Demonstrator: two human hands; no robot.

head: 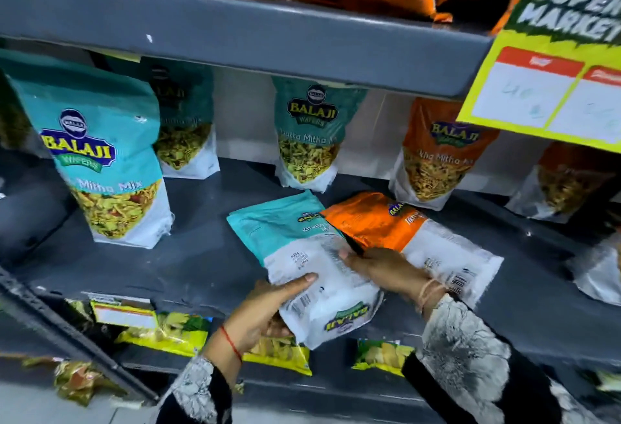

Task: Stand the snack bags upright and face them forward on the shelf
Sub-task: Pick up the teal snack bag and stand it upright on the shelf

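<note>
on the middle shelf: both hands lifting the fallen teal bag

on the grey shelf i'm working a teal snack bag that's lying back-side up, its bottom end hanging off the front edge toward me. my left hand is closing on that near end, thumb on top, fingers underneath. my right hand is curling over the bag's right edge, fingertips pressing the white panel, gripping loosely rather than clamping. an orange bag is lying flat too, just beside the teal one and touching it, partly under my right wrist. behind, four or so bags are standing upright facing forward: a big teal bag at left, one teal upright bag at centre, an orange upright bag to the right.

risks as i'm judging them: swinging the teal bag up could be dragging the orange one off the edge, since they're touching. the pouch looks slick, so a loose grip could be letting it slip to the lower shelf. standing it too far back could be knocking the centre teal bag over. it's showing its back, so it needs turning too.
</note>
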